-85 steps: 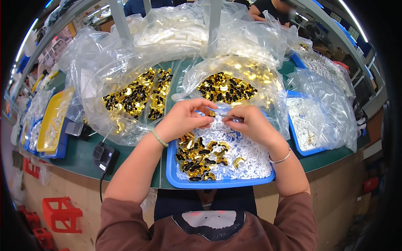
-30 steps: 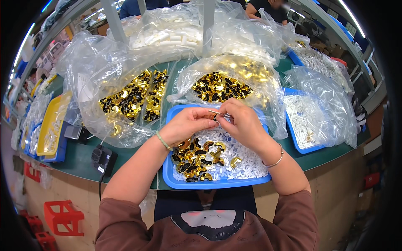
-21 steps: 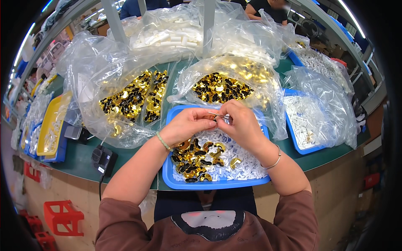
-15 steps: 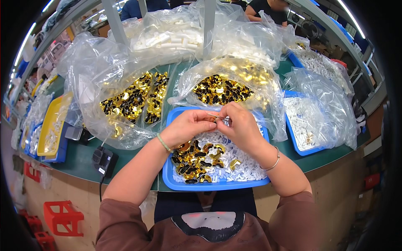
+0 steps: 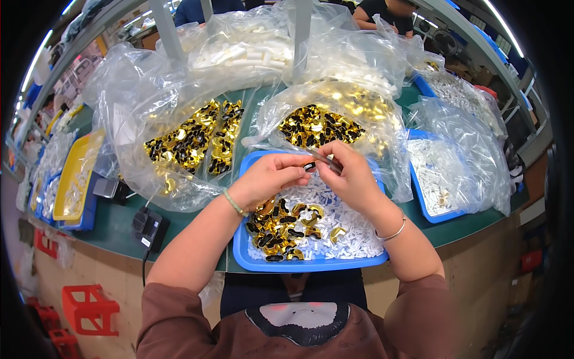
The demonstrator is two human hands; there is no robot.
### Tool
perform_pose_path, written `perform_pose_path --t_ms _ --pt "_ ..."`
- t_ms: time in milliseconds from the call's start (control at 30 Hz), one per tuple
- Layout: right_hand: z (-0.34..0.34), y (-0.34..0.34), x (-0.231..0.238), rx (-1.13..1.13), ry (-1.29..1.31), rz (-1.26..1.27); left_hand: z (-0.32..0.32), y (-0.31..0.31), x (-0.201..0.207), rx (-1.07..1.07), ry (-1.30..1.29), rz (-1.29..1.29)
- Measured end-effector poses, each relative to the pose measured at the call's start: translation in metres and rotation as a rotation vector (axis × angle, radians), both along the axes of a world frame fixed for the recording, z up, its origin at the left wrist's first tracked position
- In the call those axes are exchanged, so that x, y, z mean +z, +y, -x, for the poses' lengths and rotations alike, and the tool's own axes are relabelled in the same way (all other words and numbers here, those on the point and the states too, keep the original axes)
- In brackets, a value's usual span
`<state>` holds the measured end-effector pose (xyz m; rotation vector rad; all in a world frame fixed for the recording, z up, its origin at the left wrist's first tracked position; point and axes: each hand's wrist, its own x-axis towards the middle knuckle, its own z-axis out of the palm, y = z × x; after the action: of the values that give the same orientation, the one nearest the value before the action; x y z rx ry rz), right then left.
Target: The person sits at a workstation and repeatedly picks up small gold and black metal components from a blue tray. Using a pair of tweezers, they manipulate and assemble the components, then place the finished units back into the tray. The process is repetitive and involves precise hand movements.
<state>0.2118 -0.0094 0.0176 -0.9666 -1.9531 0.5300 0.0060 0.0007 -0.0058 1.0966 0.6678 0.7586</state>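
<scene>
Over the blue tray (image 5: 311, 265), my left hand (image 5: 267, 179) pinches a small black-and-gold curved part (image 5: 309, 167) between thumb and fingertips; a pale spot shows on it. Close beside it, my right hand (image 5: 354, 182) grips slim metal tweezers (image 5: 326, 160) slanting toward that part. Their tips are too small to make out. Below my hands, loose gold parts with black faces (image 5: 278, 230) are heaped in the tray's left half. Small white strips (image 5: 353, 224) cover its right half.
Clear plastic bags with gold parts (image 5: 185, 140) (image 5: 323, 127) lie behind the tray. Another blue tray (image 5: 430, 173) of white pieces stands right, a yellow tray (image 5: 75, 185) far left. A black power adapter (image 5: 149, 229) sits at the table's edge. Metal posts rise behind.
My right hand has drawn slightly back to the right, and the tweezers now tilt down and show more plainly. The part in my left hand has come into clearer view.
</scene>
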Motion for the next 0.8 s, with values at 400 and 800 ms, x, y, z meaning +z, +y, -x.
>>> perform_pose_path --t_ms 400,800 --pt "-0.002 -0.003 0.003 0.075 -0.070 -0.004 -0.002 -0.001 -0.002 0.030 0.115 -0.120" --pt "0.002 -0.005 0.008 0.076 0.073 -0.021 -0.002 -0.003 0.001 0.019 0.117 -0.135"
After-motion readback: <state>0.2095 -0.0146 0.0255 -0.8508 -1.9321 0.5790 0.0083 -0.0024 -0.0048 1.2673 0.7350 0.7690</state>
